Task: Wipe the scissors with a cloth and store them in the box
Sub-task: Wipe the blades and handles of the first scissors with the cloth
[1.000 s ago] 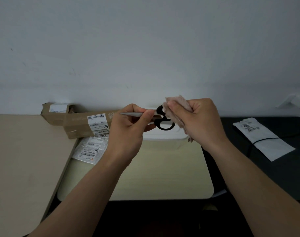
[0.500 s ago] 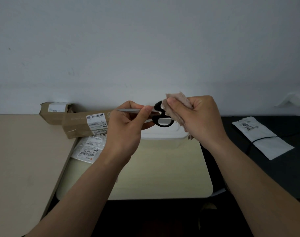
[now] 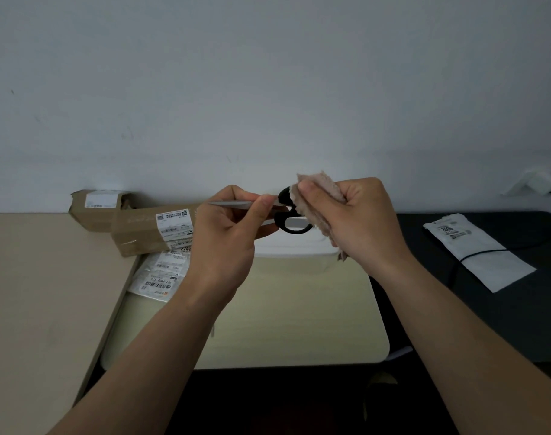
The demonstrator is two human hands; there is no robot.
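L→R:

- Beige counter (image 3: 32, 293). Two cardboard boxes (image 3: 148, 229) sit at the wall, with labelled poly mailers (image 3: 161, 274) tucked partly under the front one. None of it is in play.
- left hand (image 3: 227, 243): grip closed on the scissors (image 3: 283, 196), thumb and fingers pinching the shut blades. Tips point left and the black handles stick out right. Held in the air over the cream tabletop (image 3: 283, 324).
- right hand (image 3: 365, 221): grip curled round a pinkish fuzzy cloth (image 3: 319, 191), thumb pressing it onto the upper handle loop. I read this as the wipe step, at the handle end. Storing is not yet done.
- white box (image 3: 296, 251): on the tabletop at the wall, just behind and below the hands. Mostly hidden, so I can't tell whether a lid is on.
- Far right: black counter (image 3: 487, 309) with a white packet (image 3: 481, 252) and a black cable (image 3: 484, 254) across it, well apart.

Risks from here:
- The left grip is on bare blades. A hard rub along the scissors' axis could slide steel through the fingers, causing a cut or a drop.
- A tug on one loop could lever the blades open inside the pinch.
- Fuzzy cloth could snag at the pivot.
- Storing needs a regrip from blade to handle, and that's the likeliest moment to fumble.
- If the box is lidded, one hand must free up first.
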